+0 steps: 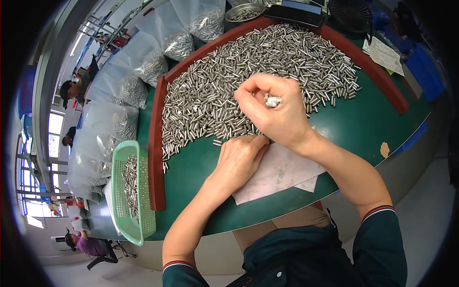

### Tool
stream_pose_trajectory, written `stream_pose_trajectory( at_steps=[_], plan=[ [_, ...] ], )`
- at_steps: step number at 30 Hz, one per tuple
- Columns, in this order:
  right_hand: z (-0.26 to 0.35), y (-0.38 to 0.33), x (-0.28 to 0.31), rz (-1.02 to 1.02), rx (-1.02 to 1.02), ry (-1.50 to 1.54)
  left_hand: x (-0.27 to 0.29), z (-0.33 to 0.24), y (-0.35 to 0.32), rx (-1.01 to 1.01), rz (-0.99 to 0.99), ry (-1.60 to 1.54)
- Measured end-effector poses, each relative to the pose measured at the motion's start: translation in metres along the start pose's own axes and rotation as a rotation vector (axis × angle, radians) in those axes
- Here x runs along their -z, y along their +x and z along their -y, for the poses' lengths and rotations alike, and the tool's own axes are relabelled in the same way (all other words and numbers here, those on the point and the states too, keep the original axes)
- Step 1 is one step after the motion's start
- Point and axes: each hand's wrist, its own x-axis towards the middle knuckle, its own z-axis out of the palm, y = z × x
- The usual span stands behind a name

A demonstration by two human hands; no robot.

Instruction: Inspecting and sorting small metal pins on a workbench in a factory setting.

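A wide heap of short shiny metal pins [215, 95] covers the green table in front of me. My right hand [282, 110] is raised over the near edge of the heap, its fingers curled closed. A small crumpled white wad [273, 101] shows within its grip; whether the fingertips also hold a pin is hidden. My left hand [240, 160] lies lower, just left of it, with bent fingers pressed together at the heap's near edge. Its fingertips are out of sight, so anything in them cannot be made out. Under both wrists lies a stained pale pink sheet [277, 174].
Dark red rails [157, 143] fence the heap. At left stands a green basket [138, 229] holding pins, beside clear bags [131, 91] of pins. A metal dish [245, 13], a black fan [350, 16] and papers [384, 56] lie at the back. Several people are in the background.
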Motion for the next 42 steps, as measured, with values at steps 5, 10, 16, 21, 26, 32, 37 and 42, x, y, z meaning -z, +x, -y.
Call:
stream_pose_trajectory(
  at_steps=[5, 10, 16, 21, 26, 32, 37, 42],
  plan=[
    [-0.006, -0.001, 0.001, -0.012, 0.025, 0.023, 0.001, 0.001, 0.002, 0.028, -0.017, -0.079],
    [0.000, -0.002, 0.002, 0.005, -0.071, 0.001, 0.007, -0.002, 0.001, 0.087, 0.061, -0.032],
    [0.002, -0.001, 0.000, 0.012, -0.059, -0.006, 0.004, 0.005, -0.001, 0.050, 0.052, -0.030],
    [0.003, 0.000, 0.000, 0.023, -0.068, 0.029, 0.014, 0.007, -0.003, 0.331, -0.120, -0.460],
    [0.000, -0.001, 0.005, 0.051, -0.105, 0.035, 0.034, 0.031, -0.027, 0.647, -0.163, -1.692],
    [0.001, -0.005, 0.004, 0.171, -0.655, 0.757, 0.024, 0.053, -0.056, 0.617, -0.195, -1.693],
    [-0.008, -0.011, -0.001, 0.140, -0.710, 0.877, 0.020, 0.055, -0.057, 0.605, -0.200, -1.640],
    [-0.010, -0.010, -0.002, 0.153, -0.689, 0.837, 0.019, 0.056, -0.057, 0.611, -0.203, -1.654]
  ],
)
